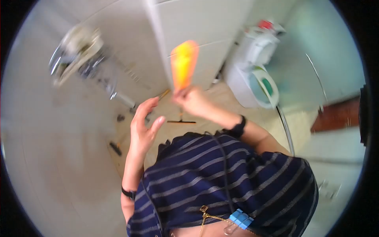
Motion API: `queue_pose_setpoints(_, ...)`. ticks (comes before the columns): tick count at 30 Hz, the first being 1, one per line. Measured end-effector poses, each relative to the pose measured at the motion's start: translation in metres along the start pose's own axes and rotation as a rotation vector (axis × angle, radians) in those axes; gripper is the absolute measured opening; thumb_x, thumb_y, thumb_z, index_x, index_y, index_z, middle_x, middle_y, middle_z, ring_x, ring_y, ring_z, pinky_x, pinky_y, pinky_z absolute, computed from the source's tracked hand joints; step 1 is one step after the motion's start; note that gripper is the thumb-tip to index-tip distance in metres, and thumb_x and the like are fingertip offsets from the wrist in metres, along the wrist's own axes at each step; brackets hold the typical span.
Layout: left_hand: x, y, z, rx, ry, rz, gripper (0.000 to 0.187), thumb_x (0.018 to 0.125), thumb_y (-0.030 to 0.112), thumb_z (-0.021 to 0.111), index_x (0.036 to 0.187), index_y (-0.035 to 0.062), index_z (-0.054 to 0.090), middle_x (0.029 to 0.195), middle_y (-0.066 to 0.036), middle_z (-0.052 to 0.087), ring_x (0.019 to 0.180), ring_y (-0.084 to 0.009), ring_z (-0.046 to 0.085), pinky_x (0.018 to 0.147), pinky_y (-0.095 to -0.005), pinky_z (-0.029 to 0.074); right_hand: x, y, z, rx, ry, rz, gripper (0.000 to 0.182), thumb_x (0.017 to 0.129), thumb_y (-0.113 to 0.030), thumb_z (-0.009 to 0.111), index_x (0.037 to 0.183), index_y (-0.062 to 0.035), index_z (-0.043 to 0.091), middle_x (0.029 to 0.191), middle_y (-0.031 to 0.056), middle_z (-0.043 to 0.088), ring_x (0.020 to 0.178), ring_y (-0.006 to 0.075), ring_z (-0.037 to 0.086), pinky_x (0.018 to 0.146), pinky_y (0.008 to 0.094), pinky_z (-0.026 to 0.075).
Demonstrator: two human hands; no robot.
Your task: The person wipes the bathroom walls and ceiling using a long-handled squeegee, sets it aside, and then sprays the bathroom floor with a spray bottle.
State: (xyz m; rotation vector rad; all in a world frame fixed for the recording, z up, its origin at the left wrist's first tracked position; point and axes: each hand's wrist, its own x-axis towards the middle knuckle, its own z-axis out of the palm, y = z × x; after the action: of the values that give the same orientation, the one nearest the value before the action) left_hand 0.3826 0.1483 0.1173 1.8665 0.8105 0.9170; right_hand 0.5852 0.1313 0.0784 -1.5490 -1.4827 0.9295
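Note:
My right hand grips the lower, narrow end of a bright orange and yellow object. It is long, shaped like a bottle and held upright in front of the wall; motion blur hides its exact kind. Left of it, my left hand is raised with thumb and fingers apart, holding nothing. A floor squeegee with a dark blade rests on the floor beyond my hands, its handle partly hidden.
At the right stands a white toilet with its lid up and red packaging on top. A shower fitting is on the left wall. A dark brush-like thing lies low left. A reddish-brown panel is at far right.

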Motion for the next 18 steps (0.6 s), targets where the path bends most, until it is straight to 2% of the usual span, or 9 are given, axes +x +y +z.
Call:
queue_pose_setpoints(1, 0.009, 0.008, 0.013, 0.147, 0.005, 0.084, 0.036, 0.074, 0.006, 0.067, 0.108, 0.0004, 0.056, 0.111, -0.014, 0.057, 0.099, -0.0234, 0.057, 0.087, -0.0323, 0.043, -0.003, 0.021, 0.016, 0.006, 0.092, -0.285, 0.019, 0.078, -0.023, 0.064, 0.08, -0.004, 0.064, 0.072, 0.0131, 0.062, 0.062, 0.0248, 0.059, 0.057, 0.0373, 0.045)
queue_pose_setpoints(4, 0.031, 0.03, 0.048, 0.21, -0.084, 0.213, 0.036, 0.076, 0.006, 0.065, 0.108, -0.0036, 0.054, 0.11, -0.014, 0.057, 0.1, -0.0241, 0.056, 0.09, -0.0339, 0.04, -0.014, 0.021, 0.023, -0.053, -0.079, -0.157, 0.02, 0.079, -0.022, 0.061, 0.09, -0.0054, 0.062, 0.075, 0.0166, 0.062, 0.071, 0.0342, 0.06, 0.06, 0.0419, 0.045)
queue_pose_setpoints(6, 0.036, 0.012, 0.057, -0.015, -0.171, 0.062, 0.03, 0.083, 0.008, 0.057, 0.11, -0.0027, 0.052, 0.105, -0.011, 0.057, 0.098, -0.0201, 0.054, 0.091, -0.0334, 0.039, -0.024, 0.021, 0.011, 0.117, 0.006, -0.208, 0.022, 0.077, -0.022, 0.063, 0.089, -0.0038, 0.06, 0.076, 0.0177, 0.062, 0.07, 0.0373, 0.059, 0.06, 0.0435, 0.045)
queue_pose_setpoints(9, 0.046, 0.009, 0.068, -0.119, -0.302, 0.083, 0.022, 0.085, 0.007, 0.052, 0.105, -0.0033, 0.051, 0.1, -0.011, 0.056, 0.092, -0.0183, 0.054, 0.088, -0.0317, 0.041, -0.04, 0.02, -0.015, -0.012, -0.055, -0.131, 0.032, 0.073, -0.022, 0.066, 0.098, -0.0029, 0.059, 0.086, 0.0149, 0.064, 0.082, 0.0323, 0.061, 0.067, 0.0404, 0.046)
queue_pose_setpoints(10, 0.049, 0.008, 0.071, -0.227, -0.351, 0.006, 0.021, 0.086, 0.007, 0.052, 0.104, -0.0035, 0.05, 0.098, -0.01, 0.056, 0.092, -0.0178, 0.053, 0.087, -0.0313, 0.04, -0.038, 0.036, -0.01, -0.024, 0.023, -0.102, 0.032, 0.073, -0.022, 0.066, 0.098, -0.0029, 0.059, 0.086, 0.0149, 0.064, 0.082, 0.0323, 0.061, 0.067, 0.0404, 0.046)
queue_pose_setpoints(12, 0.063, -0.003, 0.071, -0.088, -0.352, 0.202, 0.022, 0.087, 0.008, 0.051, 0.106, -0.0032, 0.048, 0.097, -0.01, 0.055, 0.091, -0.018, 0.053, 0.086, -0.0329, 0.04, -0.041, 0.063, -0.014, -0.129, 0.19, -0.132, 0.03, 0.074, -0.024, 0.065, 0.092, -0.0004, 0.059, 0.082, 0.0141, 0.065, 0.076, 0.0301, 0.062, 0.064, 0.0381, 0.047)
queue_pose_setpoints(14, 0.074, -0.014, 0.073, -0.212, -0.426, 0.213, 0.029, 0.089, 0.011, 0.05, 0.114, -0.0022, 0.045, 0.097, -0.011, 0.054, 0.09, -0.0186, 0.052, 0.086, -0.0337, 0.04, -0.06, 0.076, -0.033, -0.131, 0.231, -0.019, 0.031, 0.07, -0.023, 0.066, 0.092, -0.0013, 0.06, 0.086, 0.0131, 0.065, 0.079, 0.0301, 0.062, 0.068, 0.0383, 0.047)
queue_pose_setpoints(15, 0.069, 0.02, 0.078, -0.267, -0.328, 0.09, 0.017, 0.083, 0.012, 0.062, 0.094, 0.0022, 0.055, 0.081, -0.007, 0.059, 0.075, -0.0174, 0.055, 0.081, -0.0324, 0.043, -0.066, 0.09, -0.036, -0.1, 0.232, 0.005, 0.03, 0.071, -0.023, 0.066, 0.09, -0.0016, 0.061, 0.083, 0.0135, 0.065, 0.078, 0.0283, 0.062, 0.067, 0.0381, 0.048)
queue_pose_setpoints(18, 0.083, 0.001, 0.066, -0.247, -0.474, 0.109, 0.026, 0.084, 0.009, 0.061, 0.106, -0.002, 0.052, 0.093, -0.012, 0.06, 0.085, -0.0198, 0.056, 0.086, -0.0334, 0.042, -0.091, 0.152, -0.03, -0.017, 0.362, 0.117, 0.025, 0.074, -0.023, 0.065, 0.085, -0.0009, 0.064, 0.077, 0.0145, 0.065, 0.072, 0.0252, 0.061, 0.065, 0.0376, 0.048)
